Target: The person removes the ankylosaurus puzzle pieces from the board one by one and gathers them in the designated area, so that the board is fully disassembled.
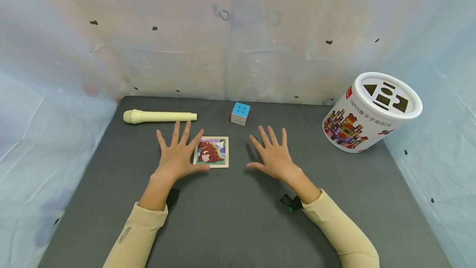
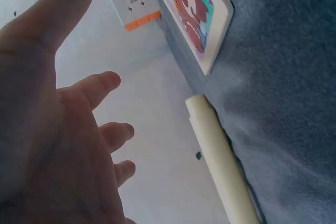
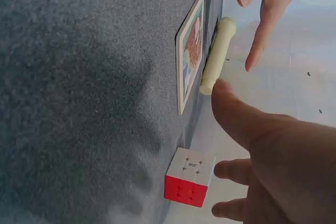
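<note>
In the head view my left hand [image 1: 176,160] hovers with spread fingers at the left edge of a square dinosaur picture puzzle [image 1: 211,152], overlapping part of its frame. My right hand [image 1: 275,158], fingers also spread, hangs above the dark cloth to the puzzle's right and holds nothing. Behind and between the hands sits a small cube [image 1: 240,113] with a blue top; the right wrist view shows its red side [image 3: 185,191]. A pale yellow toy microphone [image 1: 160,116] lies beyond my left fingertips. The left wrist view shows the left hand [image 2: 63,124] apart from the microphone [image 2: 220,161].
A large white tub [image 1: 366,115] with shaped holes in its lid stands at the back right, tilted in the view. Dark grey cloth [image 1: 230,218] covers the table. Pale sheeting [image 1: 260,53] hangs behind and at both sides.
</note>
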Demonstrator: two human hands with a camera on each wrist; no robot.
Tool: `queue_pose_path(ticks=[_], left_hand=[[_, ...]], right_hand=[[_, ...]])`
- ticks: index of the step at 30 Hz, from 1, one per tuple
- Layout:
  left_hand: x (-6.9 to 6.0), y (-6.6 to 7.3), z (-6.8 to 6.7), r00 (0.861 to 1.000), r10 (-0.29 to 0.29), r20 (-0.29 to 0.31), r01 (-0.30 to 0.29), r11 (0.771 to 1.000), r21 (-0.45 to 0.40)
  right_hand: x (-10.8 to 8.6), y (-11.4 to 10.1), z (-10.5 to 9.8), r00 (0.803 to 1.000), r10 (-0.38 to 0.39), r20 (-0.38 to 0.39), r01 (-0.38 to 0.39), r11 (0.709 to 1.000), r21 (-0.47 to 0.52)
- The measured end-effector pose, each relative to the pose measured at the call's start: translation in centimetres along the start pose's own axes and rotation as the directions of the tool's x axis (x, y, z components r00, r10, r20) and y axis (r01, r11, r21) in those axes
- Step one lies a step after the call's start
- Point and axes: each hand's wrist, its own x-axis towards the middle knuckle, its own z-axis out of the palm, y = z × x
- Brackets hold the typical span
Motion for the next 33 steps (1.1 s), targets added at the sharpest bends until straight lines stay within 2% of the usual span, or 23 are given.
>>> queue_pose_path(ticks=[5,8,12,16,19,23,25,27,33], left_hand=[[0.3,-0.8,0.7,1.0,-0.012,0.001,0.012,0.998,-0.064],[0.6,-1.1,1.2,0.999,-0.007,0.038,0.011,0.994,-0.112],[1.0,-1.4,2.1,0.996,-0.003,0.085,0.018,0.985,-0.171],[1.3,-1.7,2.8,0.992,-0.017,0.122,0.039,0.983,-0.18],[1.4,-1.9,3.1,0.991,-0.023,0.135,0.048,0.981,-0.185],[1.5,-2.1,3.3,0.991,-0.019,0.133,0.045,0.98,-0.193],[1.5,-2.3,3.4,0.991,-0.014,0.136,0.041,0.98,-0.197],[1.5,-2.4,3.5,0.989,-0.013,0.144,0.042,0.979,-0.202],[1.5,-2.7,3.6,0.985,-0.028,0.167,0.066,0.973,-0.222]], right_hand=[[1.2,-0.4,0.4,0.998,-0.049,-0.028,0.051,0.994,0.097],[2.2,-0.8,0.6,0.995,-0.083,-0.06,0.092,0.981,0.172],[4.2,-1.7,0.8,0.985,-0.134,-0.105,0.158,0.949,0.273],[6.5,-3.1,1.1,0.971,-0.198,-0.131,0.233,0.905,0.357],[8.3,-4.4,1.2,0.96,-0.246,-0.13,0.279,0.85,0.448],[10.2,-6.0,1.4,0.954,-0.28,-0.111,0.291,0.759,0.582],[11.0,-6.7,1.6,0.955,-0.278,-0.098,0.278,0.738,0.614],[11.7,-7.1,1.8,0.958,-0.272,-0.088,0.267,0.737,0.621],[12.9,-7.8,2.4,0.961,-0.269,-0.061,0.251,0.761,0.598]])
